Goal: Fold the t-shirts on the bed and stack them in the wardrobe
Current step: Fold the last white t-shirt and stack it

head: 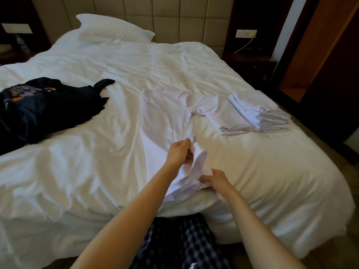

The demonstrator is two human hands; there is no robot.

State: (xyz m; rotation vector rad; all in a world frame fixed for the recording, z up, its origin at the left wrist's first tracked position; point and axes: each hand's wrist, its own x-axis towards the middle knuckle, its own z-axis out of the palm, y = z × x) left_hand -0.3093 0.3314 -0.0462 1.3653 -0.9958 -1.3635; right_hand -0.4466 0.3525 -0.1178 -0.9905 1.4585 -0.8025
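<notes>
A white t-shirt point(165, 117) lies stretched out on the bed point(77, 152), neck end away from me, one sleeve spread to the right. My left hand point(179, 154) pinches its right edge near the hem. My right hand point(215, 180) grips the bunched hem at the bed's near edge. To the right sits a stack of folded white t-shirts point(260, 113), with one more folded white piece point(223, 119) beside it. A crumpled dark navy t-shirt with a print point(44, 107) lies at the left.
A white pillow point(112, 29) leans against the padded headboard. A dark nightstand point(250, 63) with a wall socket and cable stands at the right. Wooden wardrobe panels point(318, 55) rise at the far right. My checked trousers point(182, 241) show below.
</notes>
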